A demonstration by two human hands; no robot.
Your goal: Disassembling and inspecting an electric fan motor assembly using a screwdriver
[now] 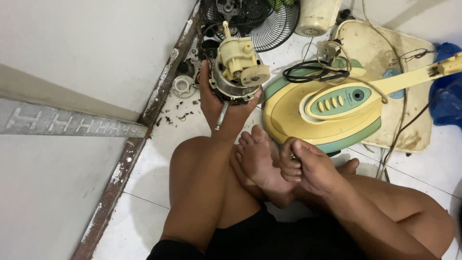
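Right hand (305,166) curls into a loose fist near the foot; raised left hand (224,108) grips a metal fan motor with cream plastic gearbox (236,72).

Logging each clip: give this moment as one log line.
left hand: holds fan motor up | right hand: fist by foot | fan base on floor

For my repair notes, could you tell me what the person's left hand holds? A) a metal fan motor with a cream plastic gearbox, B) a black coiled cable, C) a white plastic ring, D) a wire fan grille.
A: the left hand grips the metal fan motor with a cream plastic gearbox, shaft pointing down.
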